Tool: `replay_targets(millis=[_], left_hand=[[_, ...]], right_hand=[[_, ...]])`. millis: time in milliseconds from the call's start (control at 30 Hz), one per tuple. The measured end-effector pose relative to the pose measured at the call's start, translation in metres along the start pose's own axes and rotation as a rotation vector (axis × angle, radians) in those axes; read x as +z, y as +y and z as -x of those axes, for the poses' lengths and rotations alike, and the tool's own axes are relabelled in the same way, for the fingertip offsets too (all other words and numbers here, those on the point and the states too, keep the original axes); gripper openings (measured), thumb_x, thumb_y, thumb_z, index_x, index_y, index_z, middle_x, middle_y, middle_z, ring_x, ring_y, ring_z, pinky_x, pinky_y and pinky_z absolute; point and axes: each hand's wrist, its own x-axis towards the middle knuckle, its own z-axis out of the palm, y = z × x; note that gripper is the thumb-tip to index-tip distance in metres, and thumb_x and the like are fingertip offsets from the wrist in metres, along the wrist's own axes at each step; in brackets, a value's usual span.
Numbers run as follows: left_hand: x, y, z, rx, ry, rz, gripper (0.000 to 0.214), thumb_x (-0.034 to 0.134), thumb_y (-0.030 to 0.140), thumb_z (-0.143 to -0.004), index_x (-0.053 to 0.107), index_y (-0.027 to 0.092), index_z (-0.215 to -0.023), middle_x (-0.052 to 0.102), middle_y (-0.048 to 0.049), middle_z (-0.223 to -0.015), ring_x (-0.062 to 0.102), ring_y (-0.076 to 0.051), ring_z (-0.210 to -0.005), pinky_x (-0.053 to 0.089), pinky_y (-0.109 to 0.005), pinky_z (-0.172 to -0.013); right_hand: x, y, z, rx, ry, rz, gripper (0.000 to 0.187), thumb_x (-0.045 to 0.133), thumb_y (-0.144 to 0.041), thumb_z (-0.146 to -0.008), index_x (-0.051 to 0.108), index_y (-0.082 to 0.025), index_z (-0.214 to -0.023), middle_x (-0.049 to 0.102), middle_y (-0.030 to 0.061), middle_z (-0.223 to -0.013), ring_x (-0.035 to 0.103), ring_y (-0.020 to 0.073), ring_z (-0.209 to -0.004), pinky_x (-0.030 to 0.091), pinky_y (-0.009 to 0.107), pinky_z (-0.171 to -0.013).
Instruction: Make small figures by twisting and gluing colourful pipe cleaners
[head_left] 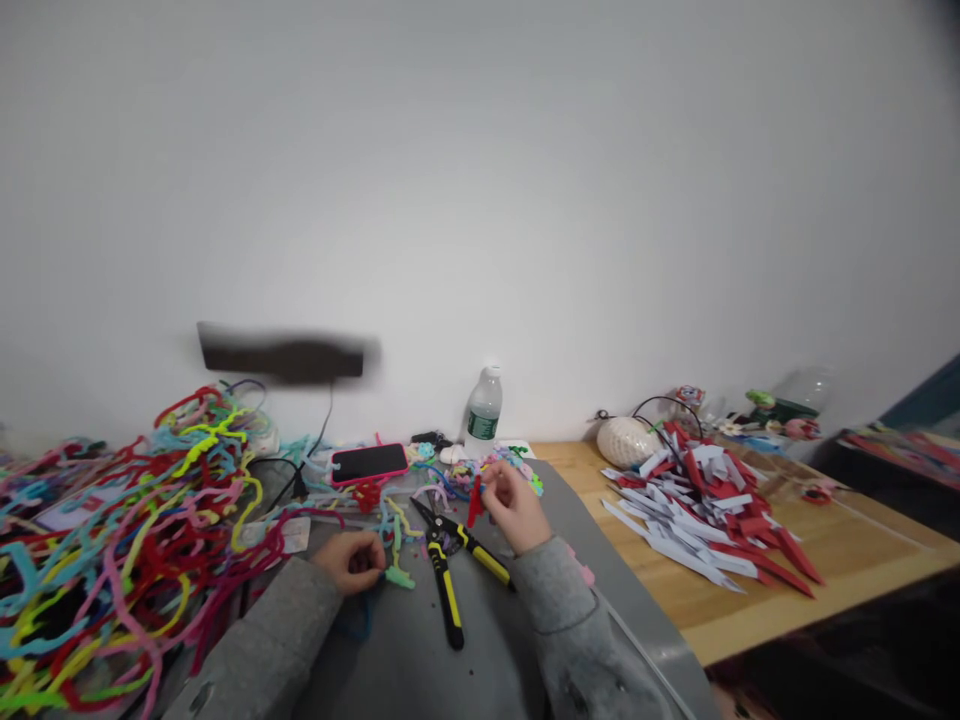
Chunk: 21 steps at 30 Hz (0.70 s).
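Note:
My left hand [351,562] is closed in a pinch low over the grey mat [405,670]. A dark blue pipe cleaner [366,618] trails down from its fingertips, dim against the mat. Just right of those fingers lies a light green pipe cleaner piece [400,577]. Thumb and fingers of my right hand [517,505] pinch a short red pipe cleaner piece [475,502], raised above the mat. Between the hands rest pliers-like cutters [450,585] with black and yellow handles, their jaws pointing away from me and handles spread.
A large tangle of coloured pipe cleaners [142,560] covers the left side. Behind the hands are a pink-edged phone [369,463] and a water bottle [484,412]. Red and white paper strips [705,510] pile beside a white woven ball [628,441] on the wooden table [832,570].

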Motion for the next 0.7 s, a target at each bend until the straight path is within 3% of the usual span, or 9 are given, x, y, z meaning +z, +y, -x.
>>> replay_targets(millis=[67,167,367,533,700], left_hand=[[0.0,0.0,0.0,0.0,0.004,-0.009,0.006,0.055,0.015,-0.057,0.053,0.014,-0.063,0.045,0.0062,-0.051,0.038,-0.006,-0.045,0.029,-0.016,-0.043],[0.0,0.001,0.0,-0.002,0.015,-0.017,0.006,0.055,0.014,-0.058,0.053,0.014,-0.063,0.044,0.0067,-0.05,0.038,-0.005,-0.045,0.029,-0.016,-0.043],[0.001,0.002,0.001,0.004,0.021,-0.015,0.006,0.056,0.014,-0.057,0.053,0.014,-0.062,0.044,0.0068,-0.05,0.038,-0.006,-0.045,0.03,-0.016,-0.043],[0.0,0.003,0.002,0.015,0.012,-0.009,0.006,0.056,0.014,-0.058,0.055,0.014,-0.063,0.046,0.0062,-0.051,0.04,-0.006,-0.045,0.031,-0.016,-0.044],[0.0,0.002,0.001,0.015,0.016,-0.016,0.006,0.056,0.013,-0.057,0.054,0.014,-0.063,0.047,0.0059,-0.051,0.04,-0.006,-0.046,0.031,-0.015,-0.043]], right_hand=[[0.008,0.019,-0.003,0.036,-0.037,0.123,0.009,0.046,-0.012,-0.069,0.053,-0.018,-0.069,0.047,-0.0053,-0.05,0.043,0.0101,-0.041,0.036,0.021,-0.042],[0.013,0.036,-0.006,0.083,0.018,0.251,0.017,0.041,-0.011,-0.068,0.056,-0.017,-0.074,0.056,-0.0011,-0.058,0.05,0.0127,-0.048,0.04,0.023,-0.046],[0.005,0.049,0.003,0.112,0.014,0.36,0.023,0.048,-0.008,-0.061,0.062,-0.017,-0.077,0.062,0.0034,-0.071,0.055,0.0164,-0.058,0.044,0.029,-0.058],[0.008,0.044,0.012,0.035,-0.05,0.535,0.021,0.049,-0.012,-0.066,0.063,-0.017,-0.081,0.062,0.0065,-0.08,0.058,0.0185,-0.066,0.045,0.031,-0.066],[0.03,0.02,0.029,0.006,-0.134,0.495,0.022,0.047,-0.009,-0.065,0.062,-0.017,-0.078,0.064,0.0053,-0.075,0.058,0.0183,-0.065,0.045,0.03,-0.064]])
